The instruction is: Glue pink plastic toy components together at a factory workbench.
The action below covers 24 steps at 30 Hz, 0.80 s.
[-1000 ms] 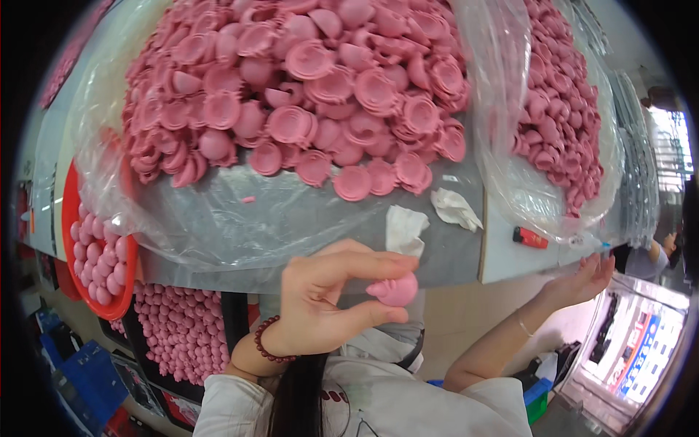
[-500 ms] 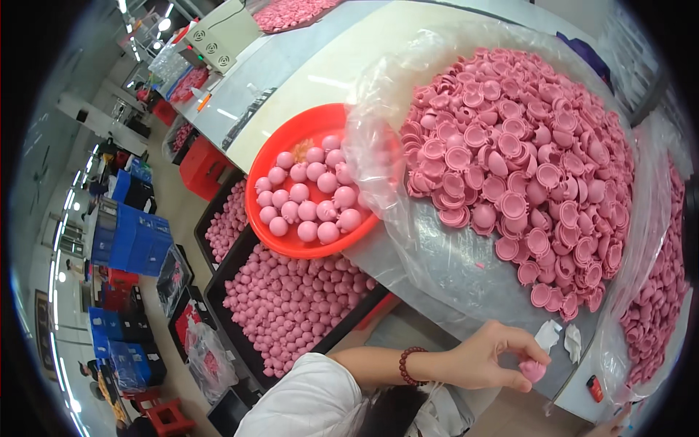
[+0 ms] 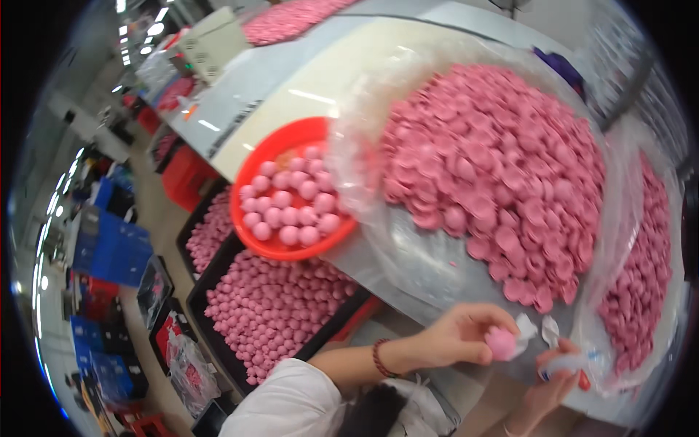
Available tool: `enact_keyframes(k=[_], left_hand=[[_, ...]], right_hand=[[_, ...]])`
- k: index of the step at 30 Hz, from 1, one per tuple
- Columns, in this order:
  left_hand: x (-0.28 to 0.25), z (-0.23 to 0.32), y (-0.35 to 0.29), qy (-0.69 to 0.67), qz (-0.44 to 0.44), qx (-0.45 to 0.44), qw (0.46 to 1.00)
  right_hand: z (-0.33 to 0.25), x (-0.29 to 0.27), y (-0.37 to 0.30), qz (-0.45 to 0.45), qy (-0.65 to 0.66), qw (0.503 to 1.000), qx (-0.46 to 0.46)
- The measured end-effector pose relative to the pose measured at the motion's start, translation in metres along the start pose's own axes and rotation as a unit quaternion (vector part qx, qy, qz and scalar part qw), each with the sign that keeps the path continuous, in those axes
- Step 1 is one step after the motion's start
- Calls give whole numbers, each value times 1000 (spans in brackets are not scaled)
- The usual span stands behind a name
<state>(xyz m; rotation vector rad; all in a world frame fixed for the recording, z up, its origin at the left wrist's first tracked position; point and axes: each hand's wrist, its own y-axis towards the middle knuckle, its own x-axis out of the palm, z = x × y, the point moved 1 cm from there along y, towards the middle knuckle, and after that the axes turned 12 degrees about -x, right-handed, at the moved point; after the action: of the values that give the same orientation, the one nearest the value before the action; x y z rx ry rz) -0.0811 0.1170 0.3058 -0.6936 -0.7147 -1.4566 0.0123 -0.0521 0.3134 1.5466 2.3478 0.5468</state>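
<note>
Head view looks down on the left hand (image 3: 455,336), whose fingers curl around a small pink cap-shaped piece (image 3: 501,343), pinched at the fingertips just above the near edge of the counter (image 3: 291,80). Just to its right, the right hand (image 3: 557,371) closes around a small white tube-like tool (image 3: 571,361) with a red end, its tip close to the pink piece. Two crumpled white scraps (image 3: 535,329) lie on the counter right behind both hands.

A clear plastic bag (image 3: 415,255) sprawls open across the counter, heaped with pink caps (image 3: 502,167); a second clear bag (image 3: 648,269) of them sits at the right. Left of the heap stands a round red basin (image 3: 251,226) filled with pink balls. Below the counter edge, black trays (image 3: 211,291) hold many more pink balls.

The left forearm reaches in from the bottom, wrist wearing a dark red bead bracelet (image 3: 378,357), sleeve white.
</note>
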Motion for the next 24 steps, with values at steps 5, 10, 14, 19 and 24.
enact_keyframes(k=[5, 10, 14, 19, 24], left_hand=[[-7, -3, 1, 28, 70, 3, 997], [-3, -6, 10, 96, 110, 45, 988], [2, -6, 10, 100, 154, 55, 981], [-4, 7, -3, 257, 108, 94, 956], [-14, 64, -49, 610, 364, 250, 658]], right_hand=[[13, 7, -2, 8, -8, 1000, 29], [11, 6, 2, 3, 14, 1000, 1], [10, 5, 5, -11, 32, 999, 7], [10, 4, 1, -9, 29, 999, 15], [10, 7, 1, 23, 39, 999, -6]])
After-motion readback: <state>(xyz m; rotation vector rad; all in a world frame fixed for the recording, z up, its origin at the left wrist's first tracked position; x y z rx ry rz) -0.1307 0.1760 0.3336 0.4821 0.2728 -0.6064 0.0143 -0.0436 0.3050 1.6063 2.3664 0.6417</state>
